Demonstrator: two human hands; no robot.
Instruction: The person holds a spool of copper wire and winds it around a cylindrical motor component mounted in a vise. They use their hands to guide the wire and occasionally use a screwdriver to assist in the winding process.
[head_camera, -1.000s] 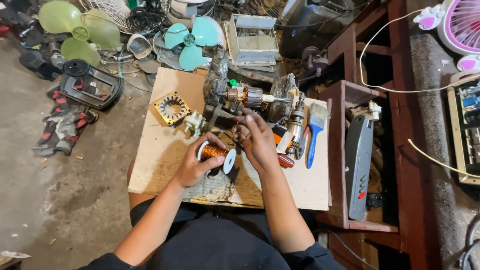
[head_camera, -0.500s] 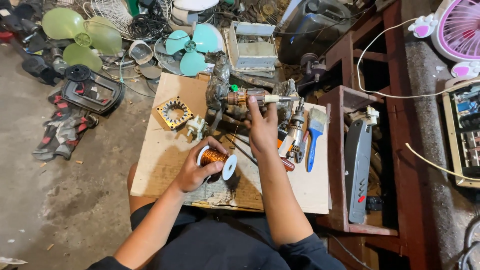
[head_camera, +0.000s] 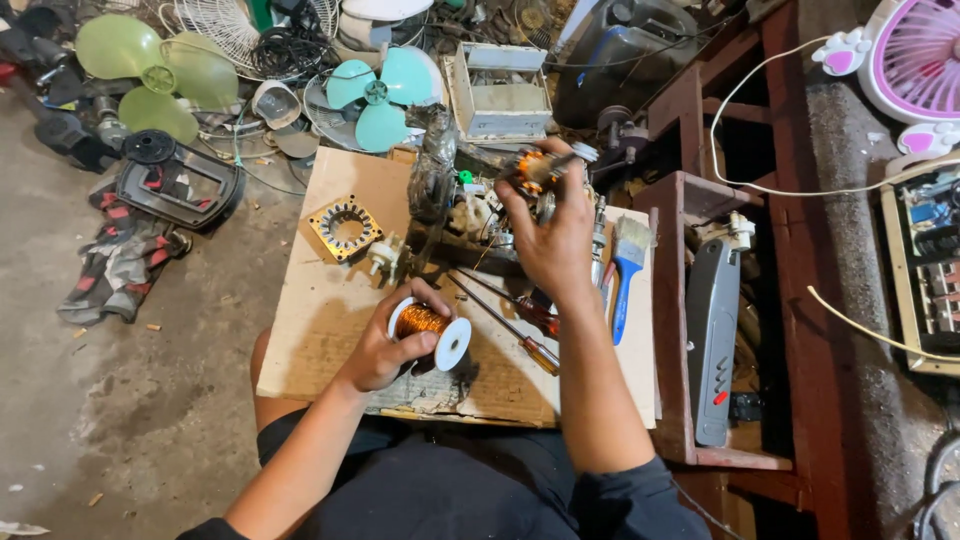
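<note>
My left hand (head_camera: 385, 345) grips a white spool of copper wire (head_camera: 428, 330) over a cardboard sheet (head_camera: 320, 310) on my lap. My right hand (head_camera: 550, 235) reaches forward and holds a small motor part with copper windings (head_camera: 530, 170) at the sheet's far edge. Two screwdrivers with red-brown handles (head_camera: 520, 330) lie between my hands. A square metal stator core (head_camera: 345, 227) rests on the cardboard's far left, with a small white fitting (head_camera: 385, 258) beside it.
A blue-handled paintbrush (head_camera: 625, 265) lies right of my right hand. A brown wooden shelf (head_camera: 690, 320) holds a grey tool (head_camera: 712, 340). Green and teal fan blades (head_camera: 375, 95), a wire guard, a pink fan (head_camera: 920, 60) and scrap crowd the floor.
My right hand moved forward from near the spool to the motor parts and took hold of the wound piece. My left hand kept the spool almost still.
</note>
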